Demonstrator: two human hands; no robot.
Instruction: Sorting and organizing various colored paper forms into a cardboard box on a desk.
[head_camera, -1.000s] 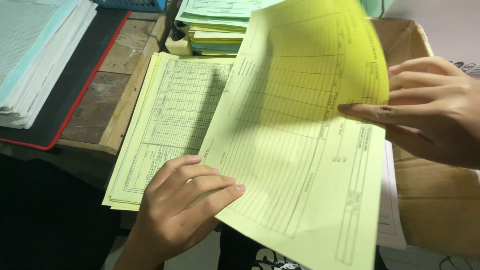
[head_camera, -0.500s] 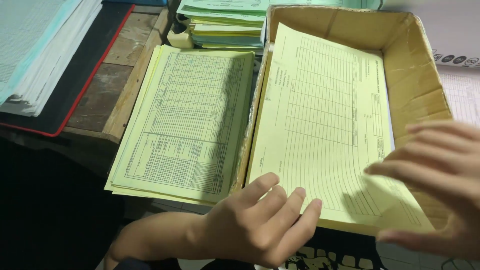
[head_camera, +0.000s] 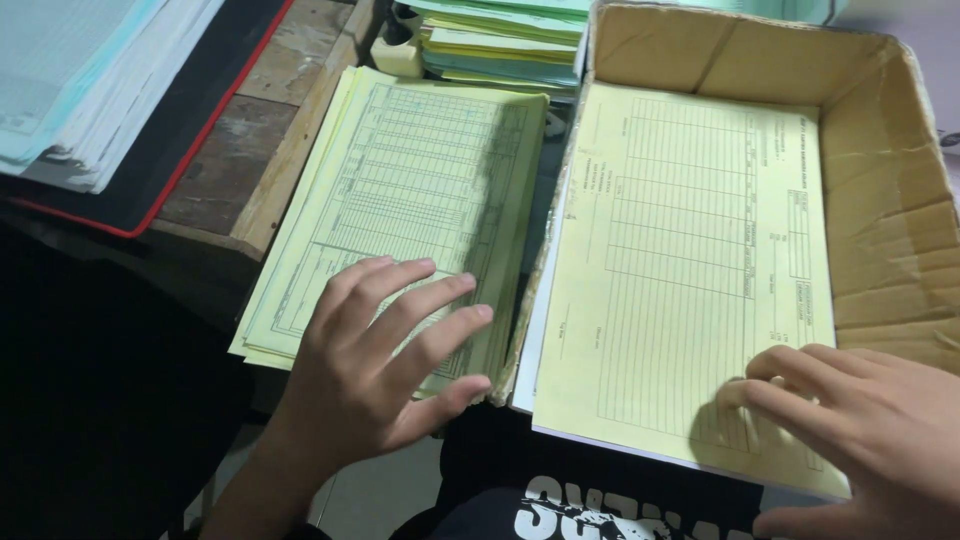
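Nearest you, your left hand (head_camera: 385, 365) lies open, fingers spread and palm down, on the near right corner of the thick stack of pale yellow printed forms (head_camera: 400, 200) that rests on the worn wooden table edge (head_camera: 285, 165). Your right hand (head_camera: 860, 425) is also open, its fingertips pressing flat on the near right corner of the single pale yellow ruled form sheet (head_camera: 690, 270); neither hand grips anything. That sheet lies face up as the top layer inside the shallow brown cardboard box (head_camera: 885, 200), just to the right of the stack, its near edge overhanging toward you. Farther back, a pile of green and yellow papers (head_camera: 500, 45) sits behind the stack, and at far left a heap of pale blue and white sheets (head_camera: 90, 80) rests on a black red-edged folder (head_camera: 190, 135).
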